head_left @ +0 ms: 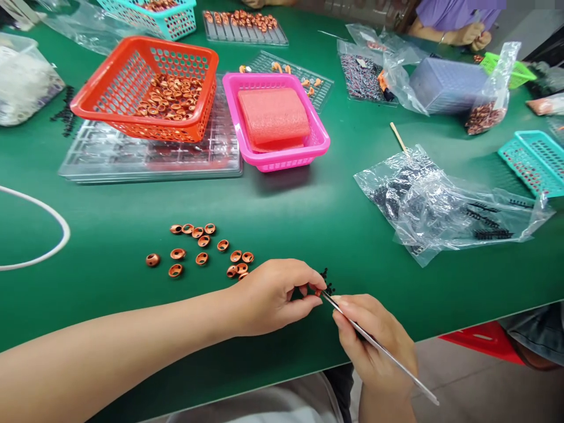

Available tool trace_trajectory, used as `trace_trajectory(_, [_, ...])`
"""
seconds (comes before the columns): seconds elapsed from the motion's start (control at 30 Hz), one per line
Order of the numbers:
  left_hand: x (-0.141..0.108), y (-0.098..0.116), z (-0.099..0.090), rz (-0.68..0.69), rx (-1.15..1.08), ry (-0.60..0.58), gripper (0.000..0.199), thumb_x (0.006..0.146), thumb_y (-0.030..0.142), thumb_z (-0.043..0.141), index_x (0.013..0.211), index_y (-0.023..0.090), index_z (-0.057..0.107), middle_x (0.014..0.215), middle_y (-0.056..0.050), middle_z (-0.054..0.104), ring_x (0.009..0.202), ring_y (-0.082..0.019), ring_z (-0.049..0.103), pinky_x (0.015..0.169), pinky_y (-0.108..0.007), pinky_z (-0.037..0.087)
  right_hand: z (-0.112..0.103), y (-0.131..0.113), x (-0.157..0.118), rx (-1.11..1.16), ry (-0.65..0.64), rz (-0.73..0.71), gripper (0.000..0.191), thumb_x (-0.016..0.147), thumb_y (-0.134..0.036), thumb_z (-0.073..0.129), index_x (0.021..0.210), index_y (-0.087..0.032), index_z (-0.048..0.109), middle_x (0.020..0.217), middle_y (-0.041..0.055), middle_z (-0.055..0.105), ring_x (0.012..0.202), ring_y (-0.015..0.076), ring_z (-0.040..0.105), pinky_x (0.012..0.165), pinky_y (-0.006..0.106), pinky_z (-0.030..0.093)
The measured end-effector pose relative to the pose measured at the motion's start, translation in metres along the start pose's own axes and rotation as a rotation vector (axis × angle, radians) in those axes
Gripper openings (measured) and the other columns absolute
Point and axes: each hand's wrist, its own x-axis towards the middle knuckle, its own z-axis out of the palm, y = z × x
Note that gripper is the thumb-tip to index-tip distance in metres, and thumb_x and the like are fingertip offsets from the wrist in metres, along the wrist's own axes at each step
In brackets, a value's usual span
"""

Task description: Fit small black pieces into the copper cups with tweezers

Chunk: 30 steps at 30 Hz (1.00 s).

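Evidently, the left hand (pixel 282 296)'s fingers are pinching a copper bead (pixel 318 292), while the right hand (pixel 379 341)'s are gripping tweezers (pixel 383 348) against it. This one is seemingly still unfinished; loose beads (pixel 201 258) are lying beyond the left forearm (pixel 145 335), their completion unclear.

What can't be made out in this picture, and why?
All in the head view:
Copper-coloured piece in the left hand: mostly covered by fingers.
Tip of the right hand's metal tool: too small.
Pink basket's bottom: under foam.
Person in purple: cut off by top edge.
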Motion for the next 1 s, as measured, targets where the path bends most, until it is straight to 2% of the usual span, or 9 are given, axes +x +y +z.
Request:
trace_trajectory(0.27, [0.0027, 0.0053, -0.0086, -0.101, -0.075, -0.113, 0.017, 0.091, 0.016, 0.054, 0.103, 0.013, 0.066, 0.082, -0.001, 0.068, 0.063, -0.008, 0.056, 0.06, -0.016, 0.046, 0.0, -0.0017, -0.0009, 0.028, 0.04, 0.027, 0.041, 0.082, -0.001, 0.065, 0.117, -0.023, 0.061, 0.099, 0.0038, 0.073, 0.087, 0.0153, 0.07, 0.073, 0.03, 0.06])
trace_trajectory(0.73, [0.0013, 0.0042, -0.0044, 0.004, -0.006, -0.051, 0.02, 0.09, 0.012, 0.053, 0.105, 0.011, 0.066, 0.08, -0.002, 0.065, 0.066, -0.009, 0.055, 0.062, -0.017, 0.045, 0.0018, 0.0001, -0.0019, -0.017, 0.035, -0.016, 0.04, 0.081, 0.0, 0.066, 0.115, -0.02, 0.062, 0.1, 0.0056, 0.073, 0.088, 0.0157, 0.069, 0.074, 0.03, 0.059])
trace_trajectory(1.0, [-0.0026, -0.0027, -0.0001, 0.042, 0.016, -0.034, 0.02, 0.09, 0.013, 0.055, 0.107, 0.014, 0.065, 0.085, -0.003, 0.066, 0.071, -0.011, 0.058, 0.066, -0.019, 0.046, 0.0016, 0.0003, -0.0008, -0.086, 0.014, -0.033, 0.035, 0.082, -0.001, 0.065, 0.112, -0.019, 0.062, 0.097, 0.0055, 0.073, 0.087, 0.0151, 0.07, 0.076, 0.028, 0.059])
